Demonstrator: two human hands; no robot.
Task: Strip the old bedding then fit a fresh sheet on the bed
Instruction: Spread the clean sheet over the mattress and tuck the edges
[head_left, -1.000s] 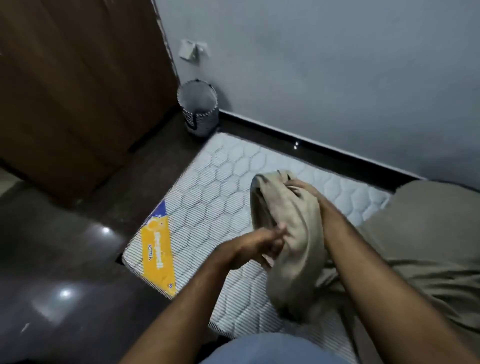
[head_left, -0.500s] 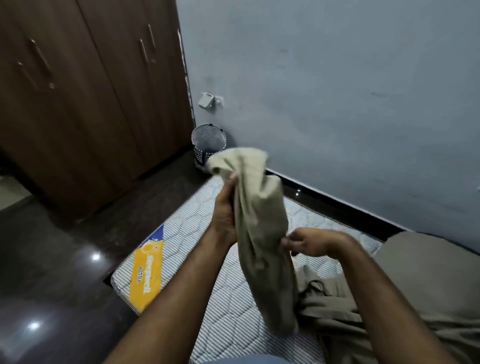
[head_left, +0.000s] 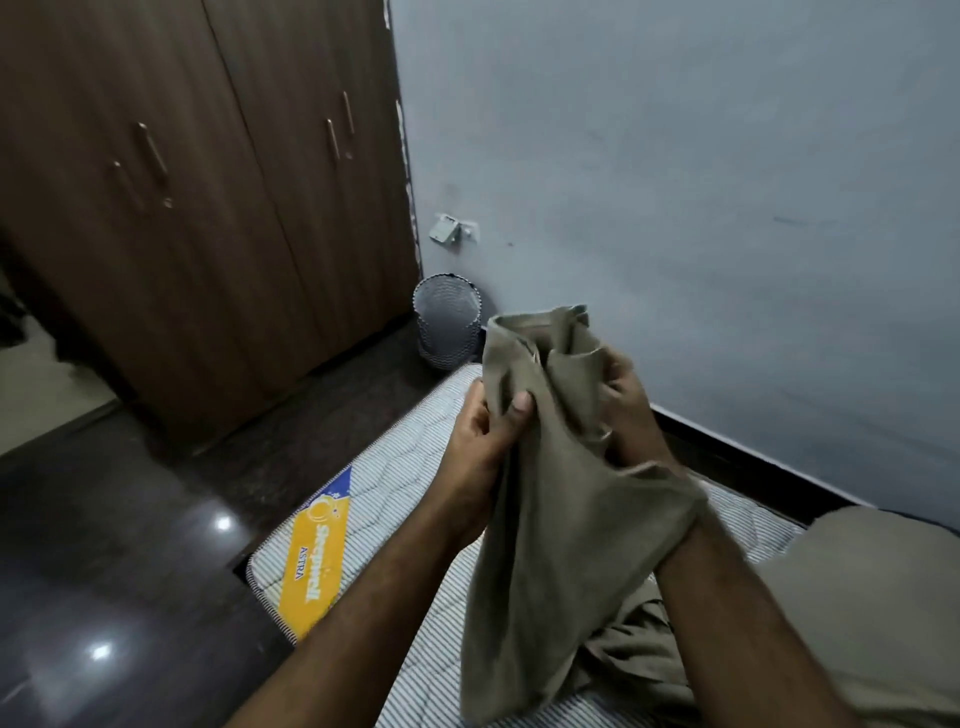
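Both hands are gripping the bunched-up khaki sheet (head_left: 540, 519) above the bare mattress (head_left: 395, 483): left hand (head_left: 483, 436) pinching one fold, right hand (head_left: 623, 400) clutching another.

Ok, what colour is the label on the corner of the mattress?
The label is orange-yellow with a blue corner, on the white quilted mattress; the head view shows it.

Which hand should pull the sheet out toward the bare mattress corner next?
Probably left. The left hand grips the sheet on the side facing the bare mattress; the right hand is partly wrapped in cloth, nearer the wall.
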